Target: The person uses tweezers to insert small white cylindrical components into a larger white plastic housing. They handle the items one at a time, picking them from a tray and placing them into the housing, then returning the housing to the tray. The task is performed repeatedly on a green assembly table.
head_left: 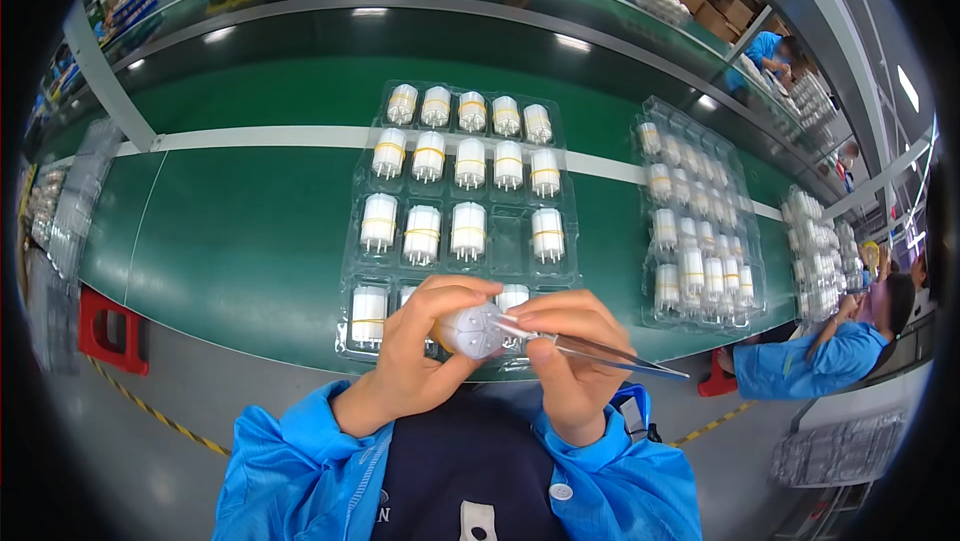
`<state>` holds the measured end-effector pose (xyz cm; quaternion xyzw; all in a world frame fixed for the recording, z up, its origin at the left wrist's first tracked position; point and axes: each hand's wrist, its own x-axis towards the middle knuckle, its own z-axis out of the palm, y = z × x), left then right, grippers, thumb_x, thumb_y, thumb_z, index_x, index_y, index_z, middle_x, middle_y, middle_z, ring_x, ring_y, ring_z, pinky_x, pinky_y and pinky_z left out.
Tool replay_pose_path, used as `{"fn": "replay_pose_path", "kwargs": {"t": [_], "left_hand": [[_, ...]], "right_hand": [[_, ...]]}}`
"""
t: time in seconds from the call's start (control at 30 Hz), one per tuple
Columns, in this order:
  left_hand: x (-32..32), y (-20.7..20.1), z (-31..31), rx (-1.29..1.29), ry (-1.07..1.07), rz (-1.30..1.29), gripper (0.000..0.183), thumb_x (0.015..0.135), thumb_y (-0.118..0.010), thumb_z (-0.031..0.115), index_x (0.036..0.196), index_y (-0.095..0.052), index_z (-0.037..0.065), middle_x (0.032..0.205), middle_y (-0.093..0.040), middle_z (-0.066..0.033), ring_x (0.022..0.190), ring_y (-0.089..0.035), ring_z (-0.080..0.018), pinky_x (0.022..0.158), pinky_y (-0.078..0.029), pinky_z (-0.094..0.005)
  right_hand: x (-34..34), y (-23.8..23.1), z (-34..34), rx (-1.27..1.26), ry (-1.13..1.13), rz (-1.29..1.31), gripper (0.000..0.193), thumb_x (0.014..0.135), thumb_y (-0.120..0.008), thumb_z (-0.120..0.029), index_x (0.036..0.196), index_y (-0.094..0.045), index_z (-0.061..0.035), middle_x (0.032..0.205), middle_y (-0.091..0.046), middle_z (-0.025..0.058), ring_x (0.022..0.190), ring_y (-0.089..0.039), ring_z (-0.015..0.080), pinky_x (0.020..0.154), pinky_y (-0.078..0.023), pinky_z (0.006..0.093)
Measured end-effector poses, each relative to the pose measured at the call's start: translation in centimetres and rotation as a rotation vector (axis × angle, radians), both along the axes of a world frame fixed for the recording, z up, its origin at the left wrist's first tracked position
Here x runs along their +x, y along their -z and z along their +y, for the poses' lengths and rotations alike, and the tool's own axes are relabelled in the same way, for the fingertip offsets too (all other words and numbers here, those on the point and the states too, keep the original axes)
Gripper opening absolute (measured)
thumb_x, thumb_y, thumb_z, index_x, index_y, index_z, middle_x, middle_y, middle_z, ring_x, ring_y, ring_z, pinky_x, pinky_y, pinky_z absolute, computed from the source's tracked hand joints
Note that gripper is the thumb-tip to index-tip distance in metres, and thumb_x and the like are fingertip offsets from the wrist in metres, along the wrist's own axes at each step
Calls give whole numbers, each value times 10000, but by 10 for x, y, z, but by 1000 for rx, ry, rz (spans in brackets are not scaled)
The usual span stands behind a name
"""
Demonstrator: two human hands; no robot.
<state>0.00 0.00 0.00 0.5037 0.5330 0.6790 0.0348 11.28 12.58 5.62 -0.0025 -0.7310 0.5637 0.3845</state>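
Observation:
In front of my chest, my left hand is closed around a white cylindrical part with metal pins, its round pinned end turned up toward me. My right hand grips metal tweezers, whose tips reach the part's pinned end. Just beyond both hands lies a clear plastic tray with rows of similar white pinned cylinders, each with a yellow band. One pocket in its third row holds no cylinder. My hands hide much of the nearest row.
A second tray of cylinders stands to the right on the green workbench, with more trays farther right. Stacked clear trays line the left end. A red stool sits at lower left. A co-worker in blue sits at right.

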Motion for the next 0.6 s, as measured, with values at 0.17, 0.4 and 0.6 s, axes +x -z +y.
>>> {"fn": "replay_pose_path", "kwargs": {"t": [0.17,0.4,0.6], "left_hand": [[1,-15,-10,-92,-12,-13,571,711,-805,-44,1215,-551,43,1154,-558,-167,1038,-588,-236,872,-499,-344],[1,-17,-10,-98,-21,-36,555,682,-798,-64,1192,-603,34,1127,-546,-141,1003,-569,-208,829,-477,-313],[0,-15,-10,-95,-31,-40,532,699,-792,-44,1190,-602,33,1118,-547,-138,995,-566,-207,825,-473,-310]], "right_hand": [[-1,-4,-1,-11,19,-9,148,813,-709,-7,957,-716,28,915,-712,160,863,-684,247,755,-533,320],[-1,-5,2,24,28,-36,123,815,-708,3,935,-721,24,905,-713,155,834,-686,242,742,-535,314],[-3,-2,3,-29,1,-26,110,822,-694,25,931,-710,33,897,-710,163,828,-686,233,733,-540,313]]}}
